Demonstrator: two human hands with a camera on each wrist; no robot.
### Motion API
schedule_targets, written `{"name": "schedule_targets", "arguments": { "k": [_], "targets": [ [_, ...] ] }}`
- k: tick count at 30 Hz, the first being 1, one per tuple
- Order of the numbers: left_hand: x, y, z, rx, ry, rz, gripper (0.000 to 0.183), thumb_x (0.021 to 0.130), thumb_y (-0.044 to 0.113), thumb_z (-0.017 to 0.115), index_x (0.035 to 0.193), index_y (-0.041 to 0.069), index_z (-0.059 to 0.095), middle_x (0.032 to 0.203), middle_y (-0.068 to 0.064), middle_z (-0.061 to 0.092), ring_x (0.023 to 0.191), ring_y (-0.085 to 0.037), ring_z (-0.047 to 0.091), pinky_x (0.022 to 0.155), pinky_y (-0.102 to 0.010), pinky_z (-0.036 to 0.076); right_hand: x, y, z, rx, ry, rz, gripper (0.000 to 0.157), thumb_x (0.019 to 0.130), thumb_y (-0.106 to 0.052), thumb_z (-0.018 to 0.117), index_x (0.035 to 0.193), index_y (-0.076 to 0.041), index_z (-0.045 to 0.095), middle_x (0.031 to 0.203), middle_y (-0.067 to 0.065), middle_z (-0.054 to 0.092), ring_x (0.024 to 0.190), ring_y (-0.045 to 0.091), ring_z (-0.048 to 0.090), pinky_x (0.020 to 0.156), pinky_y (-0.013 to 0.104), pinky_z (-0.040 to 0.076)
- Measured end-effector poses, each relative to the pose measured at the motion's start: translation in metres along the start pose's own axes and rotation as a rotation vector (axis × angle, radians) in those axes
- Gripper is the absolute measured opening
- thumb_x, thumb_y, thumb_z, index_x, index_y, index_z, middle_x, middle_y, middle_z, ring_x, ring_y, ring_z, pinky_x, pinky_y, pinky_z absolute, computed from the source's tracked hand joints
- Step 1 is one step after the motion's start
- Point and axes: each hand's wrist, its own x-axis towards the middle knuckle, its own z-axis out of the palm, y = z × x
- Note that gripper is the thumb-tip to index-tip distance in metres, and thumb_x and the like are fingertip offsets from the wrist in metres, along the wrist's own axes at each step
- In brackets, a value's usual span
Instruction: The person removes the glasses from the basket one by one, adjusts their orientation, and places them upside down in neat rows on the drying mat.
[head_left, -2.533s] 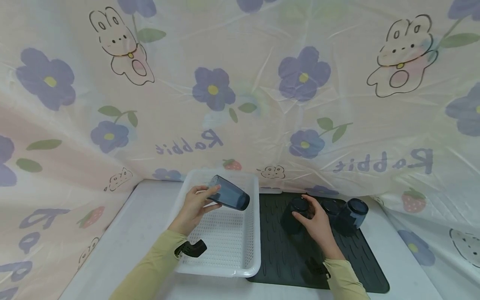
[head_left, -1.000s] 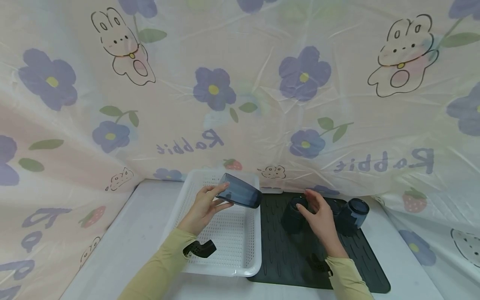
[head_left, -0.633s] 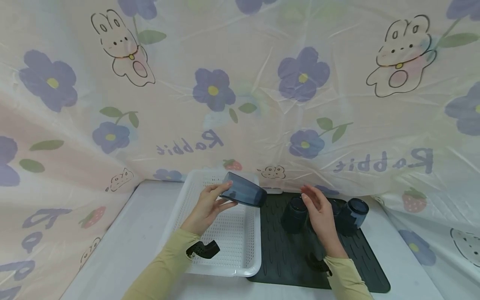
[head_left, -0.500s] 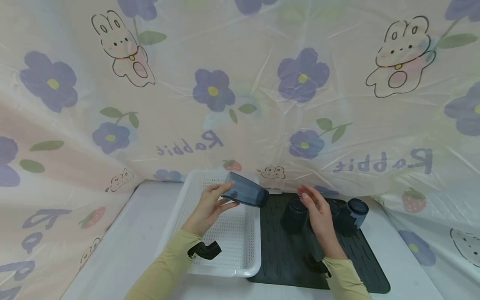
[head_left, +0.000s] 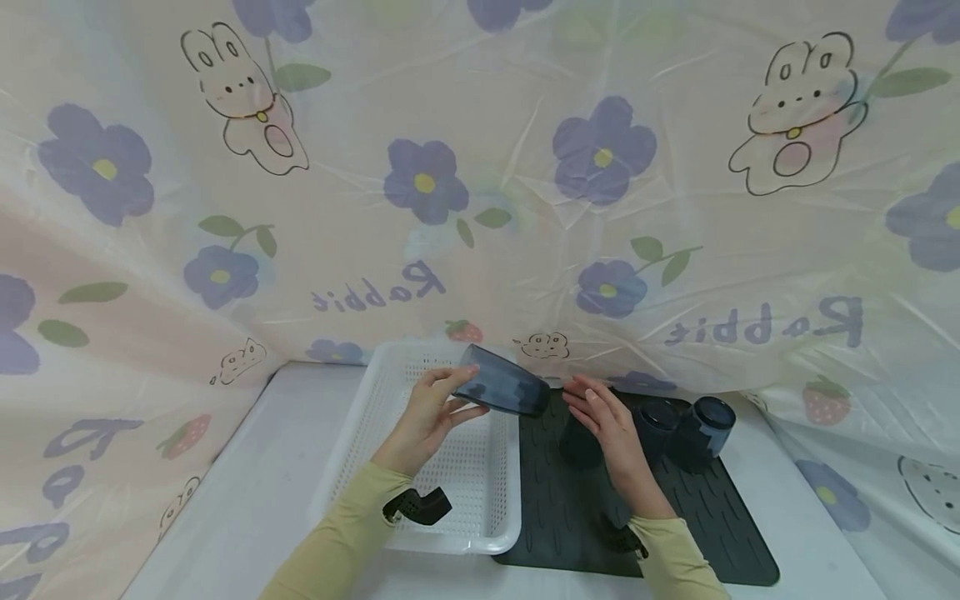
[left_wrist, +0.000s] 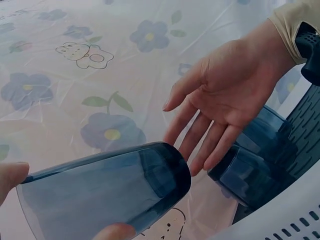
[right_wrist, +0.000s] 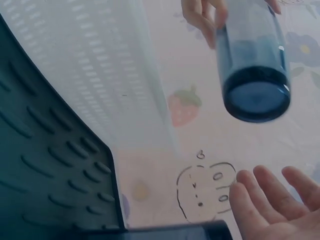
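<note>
My left hand (head_left: 426,417) grips a blue-tinted drinking glass (head_left: 504,383) near its rim, thumb on one side and fingers on the other. The glass is tilted on its side above the white basket (head_left: 516,492), its thick base pointing right. My right hand (head_left: 611,429) is held up with fingers extended and nothing in it, its fingertips close to that base; the left wrist view shows its palm (left_wrist: 235,82). Behind and below the right hand, a dark blue glass (head_left: 579,448) stands on the black mat (head_left: 555,525), partly hidden.
Two more dark blue glasses, one nearer (head_left: 654,421) and one at the far right (head_left: 707,433), stand close together on the mat. The perforated basket sits left of the mat on a white table (head_left: 277,467). A patterned curtain (head_left: 510,275) hangs directly behind.
My left hand has carried the glass rightward, toward the mat. My right hand has let go of the glass on the mat, straightened its fingers and moved left toward the held glass.
</note>
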Motion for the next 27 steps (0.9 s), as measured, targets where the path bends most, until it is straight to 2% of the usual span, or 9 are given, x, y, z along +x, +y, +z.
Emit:
{"name": "schedule_targets", "arguments": {
  "k": [6, 12, 16, 20, 23, 27],
  "targets": [
    [-0.001, -0.003, 0.003, 0.012, 0.002, 0.005, 0.052, 0.086, 0.011, 0.072, 0.121, 0.001, 0.035, 0.120, -0.021, 0.046, 0.098, -0.032, 0.060, 0.084, -0.046, 0.054, 0.000, 0.005, 0.009, 0.024, -0.017, 0.063, 0.050, 0.104, -0.035, 0.039, 0.141, -0.001, 0.041, 0.137, 0.023, 0.045, 0.125, 0.032, 0.047, 0.105, 0.041, 0.039],
    [-0.003, -0.005, 0.005, 0.028, -0.008, 0.000, 0.052, 0.085, 0.012, 0.073, 0.120, 0.000, 0.035, 0.120, -0.020, 0.046, 0.099, -0.031, 0.059, 0.084, -0.047, 0.054, 0.000, 0.008, 0.015, 0.015, -0.031, 0.106, 0.053, 0.104, -0.038, 0.038, 0.143, -0.002, 0.039, 0.140, 0.017, 0.044, 0.122, 0.019, 0.051, 0.105, 0.040, 0.039],
    [-0.004, -0.006, 0.007, 0.027, -0.022, -0.007, 0.059, 0.085, 0.014, 0.074, 0.125, -0.002, 0.033, 0.119, -0.021, 0.046, 0.101, -0.032, 0.059, 0.086, -0.047, 0.054, 0.000, 0.009, 0.020, 0.036, -0.050, 0.135, 0.055, 0.105, -0.041, 0.034, 0.145, -0.003, 0.036, 0.144, 0.014, 0.040, 0.125, 0.021, 0.047, 0.106, 0.043, 0.038],
    [-0.004, -0.008, 0.008, 0.031, -0.024, -0.011, 0.058, 0.084, 0.014, 0.075, 0.122, -0.002, 0.035, 0.119, -0.021, 0.047, 0.099, -0.031, 0.060, 0.085, -0.047, 0.054, 0.000, 0.008, 0.026, 0.065, -0.059, 0.149, 0.055, 0.105, -0.040, 0.032, 0.145, -0.003, 0.035, 0.146, 0.015, 0.038, 0.128, 0.028, 0.044, 0.106, 0.047, 0.036],
    [-0.003, -0.010, 0.008, 0.033, -0.017, -0.010, 0.053, 0.084, 0.013, 0.074, 0.120, -0.001, 0.036, 0.121, -0.021, 0.047, 0.097, -0.031, 0.061, 0.083, -0.047, 0.054, 0.000, 0.008, 0.029, 0.079, -0.064, 0.159, 0.055, 0.105, -0.041, 0.034, 0.145, -0.003, 0.035, 0.145, 0.017, 0.038, 0.129, 0.031, 0.043, 0.107, 0.050, 0.035],
    [-0.002, -0.012, 0.008, 0.035, -0.025, -0.010, 0.058, 0.085, 0.013, 0.073, 0.125, -0.003, 0.033, 0.126, -0.024, 0.045, 0.102, -0.033, 0.061, 0.084, -0.047, 0.054, 0.000, 0.009, 0.030, 0.081, -0.059, 0.179, 0.052, 0.103, -0.040, 0.040, 0.143, -0.007, 0.037, 0.143, 0.016, 0.038, 0.128, 0.031, 0.044, 0.106, 0.050, 0.036]
  ]
}}
